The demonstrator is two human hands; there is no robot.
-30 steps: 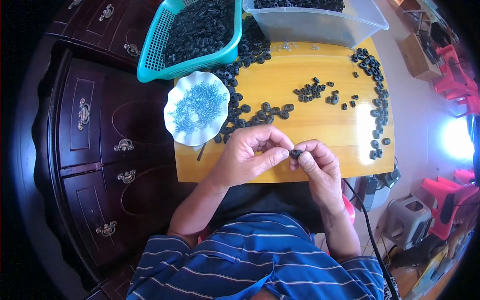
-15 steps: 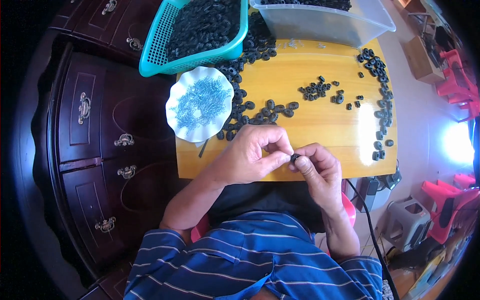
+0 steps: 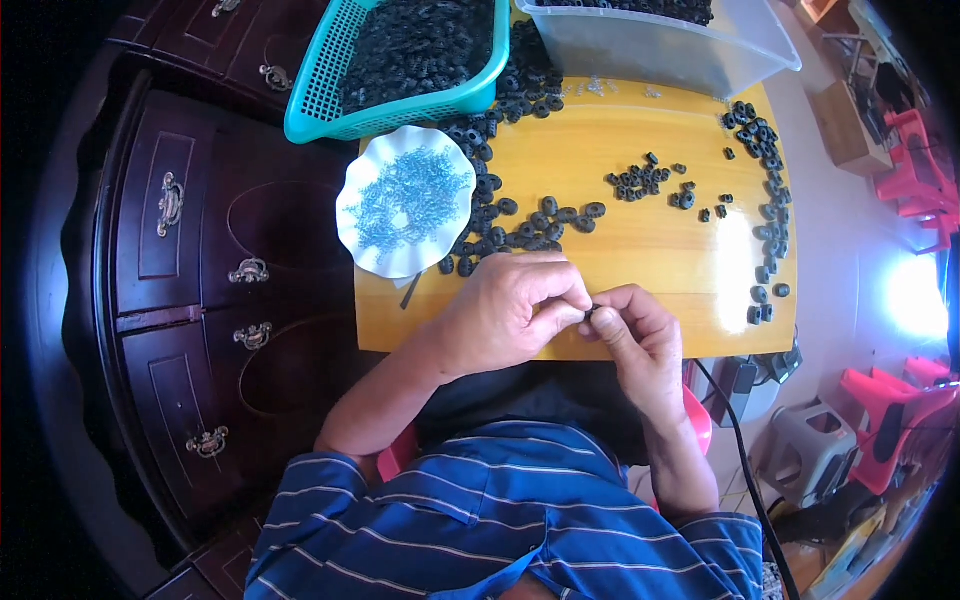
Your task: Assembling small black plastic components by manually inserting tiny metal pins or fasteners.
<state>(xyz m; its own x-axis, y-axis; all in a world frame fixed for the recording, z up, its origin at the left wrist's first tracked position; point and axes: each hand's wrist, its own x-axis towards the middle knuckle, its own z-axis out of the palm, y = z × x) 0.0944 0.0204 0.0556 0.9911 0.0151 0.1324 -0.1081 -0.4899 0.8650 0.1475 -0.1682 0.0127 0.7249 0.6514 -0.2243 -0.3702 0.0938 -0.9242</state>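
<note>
Right hand point(image 3: 645, 335): fingers gripping a small black part point(image 3: 591, 314) with thumb and forefinger. Left hand point(image 3: 510, 312): fingers pinched closed at the part's left side, contents hidden. Plate point(image 3: 405, 268) of springs point(image 3: 420, 190) on bench point(image 3: 650, 250), left of and beyond the fingers.

Two hands point(image 3: 515, 308) point(image 3: 643, 338), one plate point(image 3: 405, 266), one basket point(image 3: 420, 113), one bin point(image 3: 660, 55)

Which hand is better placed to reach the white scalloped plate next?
Left, probably: the left hand is nearer the white plate, which sits to its left. The right hand, holding a small black piece, is farther off.
</note>
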